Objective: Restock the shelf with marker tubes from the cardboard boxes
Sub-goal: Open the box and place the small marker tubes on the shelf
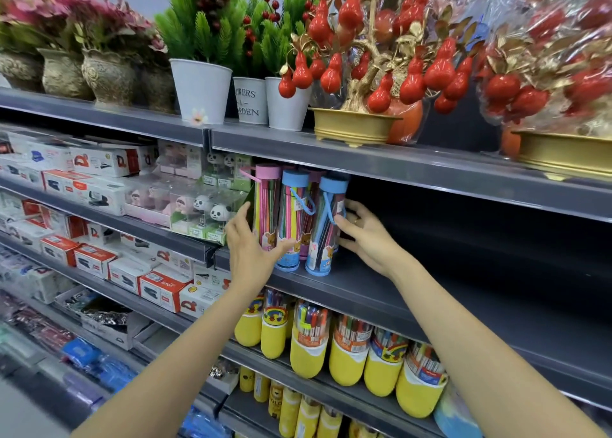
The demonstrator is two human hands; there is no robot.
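Several clear marker tubes stand upright on the grey shelf [381, 291], some with pink caps [267, 172], some with blue caps [332, 184]. My left hand [246, 242] is open, its fingers lying against the left side of the tube cluster and reaching across the base of a blue tube [288, 225]. My right hand [364, 235] touches the right side of the rightmost blue-capped tube [323, 235], fingers loosely bent round its back. To the right of the tubes the shelf runs dark and bare. No cardboard box is in view.
Panda and doll figurines in clear boxes [205, 212] sit just left of the tubes. Yellow marker tubs [347, 354] fill the shelf below. Stapler boxes [159, 288] line the left shelves. Potted fake plants [202, 86] and red gourd trees [381, 73] stand above.
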